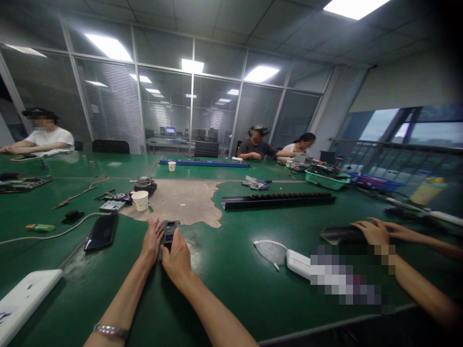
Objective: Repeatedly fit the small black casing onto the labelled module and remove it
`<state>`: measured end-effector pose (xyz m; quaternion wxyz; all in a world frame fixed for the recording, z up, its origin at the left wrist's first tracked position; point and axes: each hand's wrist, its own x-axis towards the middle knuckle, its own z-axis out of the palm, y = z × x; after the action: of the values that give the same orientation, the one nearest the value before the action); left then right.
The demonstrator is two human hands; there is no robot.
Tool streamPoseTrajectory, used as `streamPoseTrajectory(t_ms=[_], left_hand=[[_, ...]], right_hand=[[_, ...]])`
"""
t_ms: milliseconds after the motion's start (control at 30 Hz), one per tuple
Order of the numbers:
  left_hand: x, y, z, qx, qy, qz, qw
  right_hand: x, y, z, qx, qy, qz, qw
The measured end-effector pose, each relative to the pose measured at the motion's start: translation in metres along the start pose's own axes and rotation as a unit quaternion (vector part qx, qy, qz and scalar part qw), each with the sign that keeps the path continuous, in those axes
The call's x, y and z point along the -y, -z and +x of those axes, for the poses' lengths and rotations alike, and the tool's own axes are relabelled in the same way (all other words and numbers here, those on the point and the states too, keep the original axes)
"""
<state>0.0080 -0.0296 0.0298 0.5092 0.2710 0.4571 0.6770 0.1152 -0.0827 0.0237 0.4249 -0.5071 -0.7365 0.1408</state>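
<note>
A small dark grey device (170,233) with a little screen lies between my two hands on the green table (224,270). My left hand (153,237) rests on its edge along the device's left side, with its fingers stretched forward and a metal bracelet on the wrist. On the other side, my right hand (177,256) holds the device at its lower right, with fingers wrapped round it. A paper cup (140,200) stands just beyond my left hand, beside electronic parts (115,204). To the left lies a black phone (102,232).
At the right, another person's hands (376,233) hold a dark object. A white power bank (298,263) with a cable lies nearer. Farther off are a long black rail (278,200) and a green basket (327,179). People sit along the far side.
</note>
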Motion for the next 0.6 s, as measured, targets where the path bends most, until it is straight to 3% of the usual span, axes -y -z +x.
streamPoseTrajectory(t_ms=[200, 333, 467, 600], left_hand=[[0.003, -0.002, 0.003, 0.002, 0.002, -0.003, 1.000], [0.006, -0.001, 0.005, 0.007, -0.006, -0.017, 1.000], [0.006, 0.000, 0.004, 0.015, -0.005, -0.019, 1.000], [0.004, 0.000, 0.001, 0.012, 0.003, -0.007, 1.000]], right_hand=[[0.000, 0.000, 0.005, -0.011, -0.007, 0.018, 1.000], [0.010, 0.009, 0.010, -0.053, -0.007, 0.042, 0.998], [0.014, 0.038, 0.020, -0.089, 0.007, 0.061, 0.994], [-0.015, 0.078, 0.022, -0.103, 0.001, 0.041, 0.994]])
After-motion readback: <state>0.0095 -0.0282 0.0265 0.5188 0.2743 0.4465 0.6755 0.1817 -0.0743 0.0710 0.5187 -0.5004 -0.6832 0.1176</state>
